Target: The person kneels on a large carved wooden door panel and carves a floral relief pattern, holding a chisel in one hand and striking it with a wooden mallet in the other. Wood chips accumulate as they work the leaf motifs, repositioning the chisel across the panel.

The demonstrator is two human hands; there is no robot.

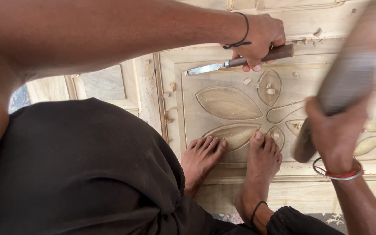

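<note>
1. Head view: we found the left hand (257, 39) closed around a wooden-handled steel chisel (240, 62), its blade lying over the pale carved wooden panel (227, 102).
2. The right hand (338, 130) gripped a blurred, raised wooden mallet (344, 82); bare feet (233, 161) rested on the panel.

- The wooden mallet (344, 82) is motion-blurred, and its upper end is cut off by the picture's top edge.
- The chisel (240, 62) handle's middle is hidden inside the left hand (260, 37).
- The carved wooden panel (229, 102) runs past the right edge.
</note>
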